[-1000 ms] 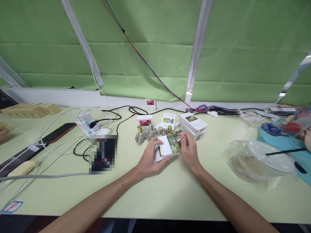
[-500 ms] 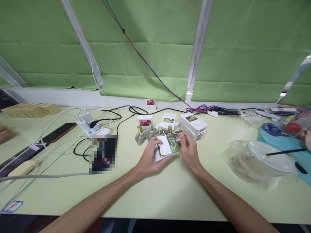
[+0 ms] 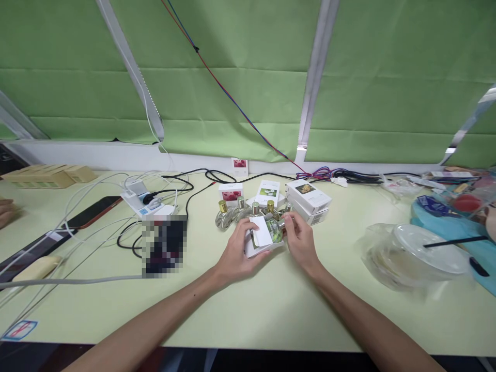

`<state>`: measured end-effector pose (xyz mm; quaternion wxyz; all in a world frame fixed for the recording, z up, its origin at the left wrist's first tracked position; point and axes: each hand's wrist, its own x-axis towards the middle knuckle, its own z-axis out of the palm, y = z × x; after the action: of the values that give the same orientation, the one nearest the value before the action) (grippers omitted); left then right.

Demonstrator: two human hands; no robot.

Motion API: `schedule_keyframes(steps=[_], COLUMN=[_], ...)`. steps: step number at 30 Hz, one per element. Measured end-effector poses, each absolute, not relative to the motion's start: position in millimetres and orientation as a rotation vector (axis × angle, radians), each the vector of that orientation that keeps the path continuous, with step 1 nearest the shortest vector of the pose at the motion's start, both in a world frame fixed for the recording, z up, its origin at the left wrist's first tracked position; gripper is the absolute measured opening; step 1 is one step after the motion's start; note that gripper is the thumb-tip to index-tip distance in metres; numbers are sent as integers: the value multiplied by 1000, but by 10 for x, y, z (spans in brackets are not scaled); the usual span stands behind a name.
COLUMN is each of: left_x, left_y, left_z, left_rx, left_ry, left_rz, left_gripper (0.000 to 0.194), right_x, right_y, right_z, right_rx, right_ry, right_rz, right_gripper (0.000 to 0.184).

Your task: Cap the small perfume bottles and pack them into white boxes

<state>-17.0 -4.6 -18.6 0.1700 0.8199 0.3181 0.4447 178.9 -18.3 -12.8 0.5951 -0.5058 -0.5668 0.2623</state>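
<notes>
Shifted in the last second: not a lot tbh. From my end of the feed, the right hand (image 3: pixel 301 240) and the glass perfume-style bottle (image 3: pixel 276 233) have edged a touch left, and the co-worker's hand (image 3: pixel 5 213) at the far left moved too.
Left grip: left hand (image 3: pixel 241 250) is wrapped round the white carton (image 3: pixel 262 235), thumb on top, fingers underneath.
Right grip: fingertips pinched nearly together on the bottle's neck end; contact is tiny from my seat, so I can't swear which fingers do the work.
Bottle vs right fingers: body lies to their left and slightly nearer the wearer.
Bottle's long axis: neck to base, slanting from the right fingers down-left at the carton. I reckon that line is the one that matters.
Closer hand: right, it's touching; the left is across on the carton's other side.
Bottle vs carton: overlaps the right end in my view; can't tell how deep it sits.
Just beyond: a cluster of capped bottles (image 3: pixel 223 221), gold and silver tops.
Further back: pink-flower carton (image 3: pixel 231 196), white-flower carton (image 3: pixel 267 192), stacked cartons (image 3: pixel 313 199) on the right.
Way back: green curtain (image 3: pixel 240 88).
</notes>
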Motion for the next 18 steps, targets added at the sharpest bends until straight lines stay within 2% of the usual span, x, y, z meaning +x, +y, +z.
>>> schedule_keyframes(steps=[18], left_x=[-176], left_y=[-57], left_z=[-157], left_rx=[2352], left_ry=[924], left_rz=[1238], left_gripper=[54], right_x=[1785], right_y=[-162], right_z=[-150], right_rx=[-1180], right_ry=[-1342], right_rz=[659], right_gripper=[41])
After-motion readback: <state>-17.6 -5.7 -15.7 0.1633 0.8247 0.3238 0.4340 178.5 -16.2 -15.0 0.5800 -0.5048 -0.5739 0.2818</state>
